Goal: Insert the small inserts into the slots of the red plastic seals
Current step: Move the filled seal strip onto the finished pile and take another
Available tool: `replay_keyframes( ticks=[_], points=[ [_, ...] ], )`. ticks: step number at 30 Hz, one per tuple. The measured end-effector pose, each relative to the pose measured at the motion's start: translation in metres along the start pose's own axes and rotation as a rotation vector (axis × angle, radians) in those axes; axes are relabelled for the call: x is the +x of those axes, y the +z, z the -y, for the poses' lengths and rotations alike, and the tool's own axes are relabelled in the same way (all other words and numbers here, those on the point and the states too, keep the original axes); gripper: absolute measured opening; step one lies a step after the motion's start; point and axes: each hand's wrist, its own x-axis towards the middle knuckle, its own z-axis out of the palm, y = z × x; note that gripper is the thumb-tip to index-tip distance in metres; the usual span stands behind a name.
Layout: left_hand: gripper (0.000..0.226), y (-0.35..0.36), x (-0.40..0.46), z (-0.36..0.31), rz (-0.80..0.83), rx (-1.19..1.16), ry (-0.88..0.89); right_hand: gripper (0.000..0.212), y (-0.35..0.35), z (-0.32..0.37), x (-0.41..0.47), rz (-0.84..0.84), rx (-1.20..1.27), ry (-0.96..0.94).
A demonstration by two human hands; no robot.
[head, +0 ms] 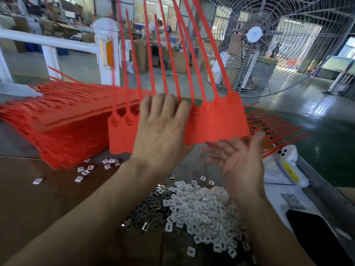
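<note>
Left hand (163, 127) grips red seal strip (217, 120) mid-frame; right hand (240, 162) open, palm up just below; inserts (201, 212) lower centre.

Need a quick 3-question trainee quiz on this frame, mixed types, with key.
1. True or false: the left hand holds a fan of red seals upright.
2. The white inserts lie: A) in a heap below the hands, B) in a tray, C) in the right hand.
3. Fill in: the right hand is ___, palm up, under the seals.

Key: 1 true; 2 A; 3 open
</note>
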Motion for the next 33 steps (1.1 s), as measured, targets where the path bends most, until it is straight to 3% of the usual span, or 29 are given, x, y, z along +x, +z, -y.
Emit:
replay_keyframes(
  ticks=[3,6,8,11,17,20,24,29,33],
  points=[
    [0.070,0.009,-0.008,-0.006,0.123,-0.021,0.131,0.079,-0.007,0.005,-0.006,0.043,0.165,-0.059],
    [0.064,0.020,-0.017,-0.011,0.230,-0.034,0.255,0.048,-0.007,0.004,-0.009,0.142,0.171,-0.008],
    [0.062,0.028,-0.021,-0.010,0.289,-0.028,0.286,0.027,-0.007,0.000,-0.002,0.076,0.055,0.016],
    [0.064,0.041,-0.023,-0.004,0.389,-0.028,0.288,0.027,-0.015,-0.007,0.008,-0.087,-0.132,0.007],
    [0.073,0.058,-0.026,-0.004,0.559,-0.225,0.109,0.017,-0.033,-0.021,0.017,-0.167,-0.253,0.180],
    [0.085,0.057,-0.029,-0.011,0.663,-0.377,0.030,0.033,-0.041,-0.023,0.022,-0.246,-0.387,0.160],
    [0.078,0.054,-0.032,-0.012,0.783,-0.552,-0.028,0.027,-0.052,-0.023,0.025,-0.300,-0.532,0.130],
    [0.049,0.041,-0.036,0.016,0.706,-0.539,-0.083,0.025,-0.055,-0.026,0.025,-0.266,-0.589,0.191],
    [0.047,0.035,-0.044,0.045,0.625,-0.366,-0.218,0.026,-0.053,-0.027,0.025,-0.244,-0.584,0.214]
  ],
)
